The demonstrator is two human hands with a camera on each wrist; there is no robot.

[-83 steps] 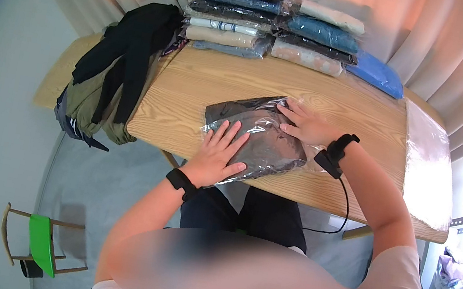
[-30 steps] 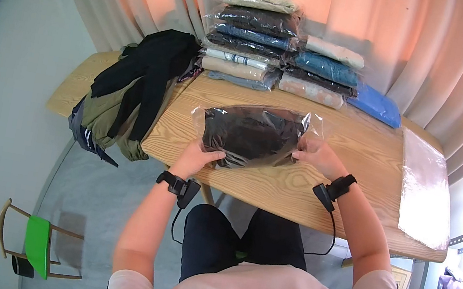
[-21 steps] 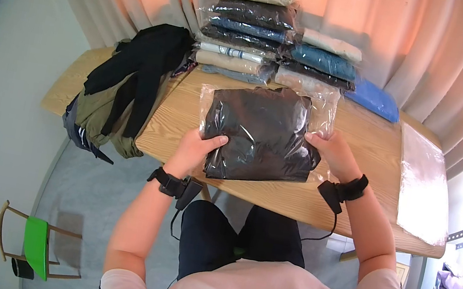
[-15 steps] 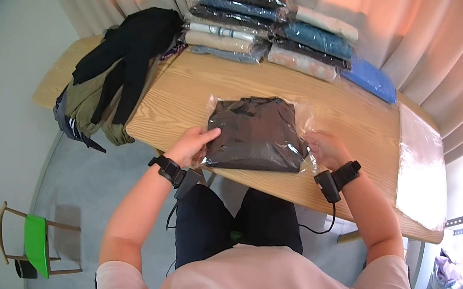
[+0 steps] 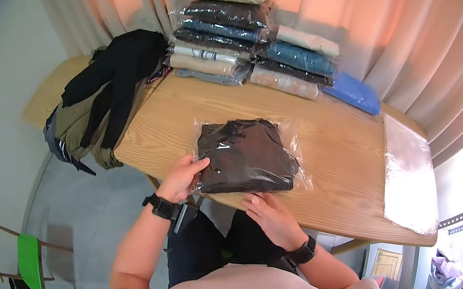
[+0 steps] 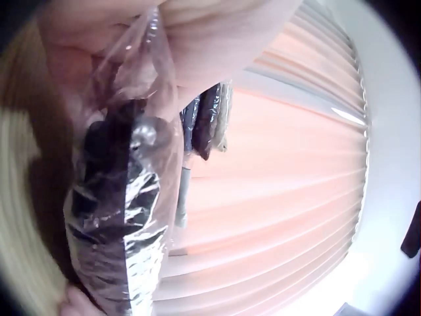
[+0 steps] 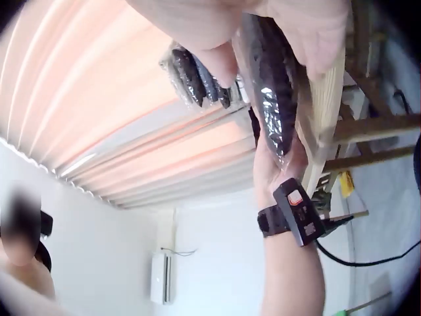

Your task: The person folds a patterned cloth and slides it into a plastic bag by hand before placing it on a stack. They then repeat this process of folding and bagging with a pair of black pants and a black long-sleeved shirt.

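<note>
A clear plastic bag with a folded dark garment (image 5: 248, 157) inside is at the front of the table. My left hand (image 5: 179, 177) grips its left front corner, thumb on top and fingers beneath. Seen from the left wrist, the bag (image 6: 125, 210) appears edge-on, its loose clear end against the palm. My right hand (image 5: 274, 219) is at the bag's front edge with its fingers fairly straight. In the right wrist view, the bag (image 7: 273, 85) shows between the spread thumb and fingers of that hand.
Bagged folded clothes stand in a tall stack (image 5: 217, 30) and a lower stack (image 5: 299, 57) at the back, beside a blue bagged item (image 5: 352, 91). Loose clothes (image 5: 111, 86) drape over the table's left side. Flat clear plastic bags (image 5: 411, 176) lie on the right.
The hands went from pressing the bag flat to lifting and turning it. Since half a second ago, the right hand has left the bag's right side and come round to its front edge.
</note>
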